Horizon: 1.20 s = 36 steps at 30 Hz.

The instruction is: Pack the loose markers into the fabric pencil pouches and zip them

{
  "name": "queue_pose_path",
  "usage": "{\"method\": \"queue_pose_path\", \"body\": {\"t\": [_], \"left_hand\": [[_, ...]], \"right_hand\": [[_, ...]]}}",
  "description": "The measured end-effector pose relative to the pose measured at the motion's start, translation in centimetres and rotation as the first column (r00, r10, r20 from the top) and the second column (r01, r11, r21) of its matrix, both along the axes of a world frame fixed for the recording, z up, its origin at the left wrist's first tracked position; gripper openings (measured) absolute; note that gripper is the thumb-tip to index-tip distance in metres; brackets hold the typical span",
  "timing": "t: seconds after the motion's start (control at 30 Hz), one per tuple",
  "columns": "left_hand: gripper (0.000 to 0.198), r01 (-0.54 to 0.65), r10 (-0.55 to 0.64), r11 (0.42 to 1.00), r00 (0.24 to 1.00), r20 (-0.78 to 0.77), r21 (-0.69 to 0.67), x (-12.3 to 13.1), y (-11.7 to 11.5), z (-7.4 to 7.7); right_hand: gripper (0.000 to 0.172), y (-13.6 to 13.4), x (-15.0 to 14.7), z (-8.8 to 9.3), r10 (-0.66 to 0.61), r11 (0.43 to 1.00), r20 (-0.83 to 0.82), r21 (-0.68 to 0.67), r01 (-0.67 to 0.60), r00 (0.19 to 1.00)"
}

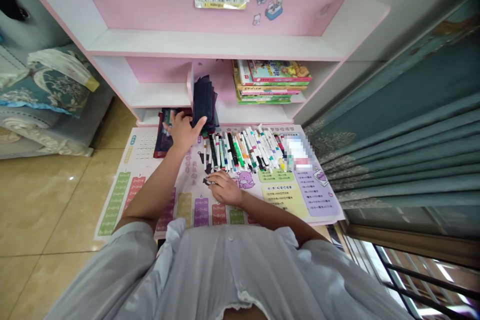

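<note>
My left hand [183, 130] reaches to the back left of the desk, thumb and fingers spread. It lies over a dark red-edged mesh pouch [162, 137], and its thumb is beside a standing stack of dark mesh pouches [203, 100]. Whether the fingertips press on the flat pouch is hard to see. My right hand [225, 187] rests on the printed desk mat [221, 212], fingers lying loosely forward with nothing seen in them. Just beyond it, many marker pens [243, 150] lie side by side in a wide row, mostly white with coloured ends.
A pink and white shelf unit [217, 45] rises behind the mat. Stacked books [272, 82] fill its right compartment. A blurred pale item [299, 152] lies right of the pens. Teal curtains [405, 145] hang at the right, and a grey sofa [45, 110] stands left.
</note>
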<state>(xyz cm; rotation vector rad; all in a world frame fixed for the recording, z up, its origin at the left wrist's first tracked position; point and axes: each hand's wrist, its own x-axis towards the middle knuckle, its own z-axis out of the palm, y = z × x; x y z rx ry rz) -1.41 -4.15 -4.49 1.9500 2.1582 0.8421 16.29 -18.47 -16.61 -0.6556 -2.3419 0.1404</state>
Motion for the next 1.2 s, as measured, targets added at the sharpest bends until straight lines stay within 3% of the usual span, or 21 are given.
{"method": "queue_pose_path", "body": {"t": [0.17, 0.37, 0.43, 0.6, 0.7, 0.83, 0.97, 1.07, 1.2], "left_hand": [[0.077, -0.047, 0.048, 0.993, 0.999, 0.0, -0.105, 2.1, 0.9, 0.3], [0.078, -0.121, 0.128, 0.987, 0.989, 0.068, -0.103, 2.7, 1.1, 0.3], [0.068, -0.16, 0.172, 0.981, 0.979, 0.111, -0.111, 2.6, 1.4, 0.2], [0.021, -0.18, 0.198, 0.978, 0.961, 0.192, -0.106, 2.3, 2.4, 0.2], [0.012, -0.178, 0.18, 0.984, 0.956, 0.231, -0.032, 2.1, 2.0, 0.5], [0.009, -0.124, 0.099, 0.988, 0.968, 0.231, 0.096, 1.7, -0.3, 1.3], [0.01, -0.045, 0.014, 0.987, 0.981, 0.194, 0.157, 0.6, -4.0, 2.2], [0.009, 0.026, -0.054, 0.985, 0.985, 0.161, 0.171, -0.7, -7.1, 2.3], [0.011, 0.101, -0.122, 0.981, 0.985, 0.121, 0.163, -2.9, -11.0, 1.3]], "right_hand": [[0.017, 0.1, 0.0, 0.2, -0.027, 1.0, 0.016, 0.009, 0.027, 1.0], [0.016, 0.1, 0.1, -0.1, -0.018, 1.0, 0.008, 0.019, 0.018, 1.0], [0.015, 0.1, 0.1, -0.1, -0.011, 1.0, 0.013, 0.028, 0.011, 1.0], [0.013, 0.2, 0.1, 0.1, -0.001, 0.996, -0.037, 0.088, 0.005, 0.999], [0.015, 0.1, 0.1, 0.0, -0.012, 0.997, -0.028, 0.082, 0.015, 1.0], [0.018, 0.1, 0.1, -0.3, -0.018, 1.0, 0.01, 0.015, 0.018, 1.0], [0.018, 0.2, 0.1, -0.1, -0.015, 0.999, -0.056, 0.034, 0.017, 0.998], [0.015, 0.1, 0.5, 0.8, -0.019, 0.999, -0.119, 0.048, 0.025, 0.993], [0.014, -0.2, 1.8, 2.8, -0.057, 0.997, -0.198, 0.038, 0.065, 0.979]]}}
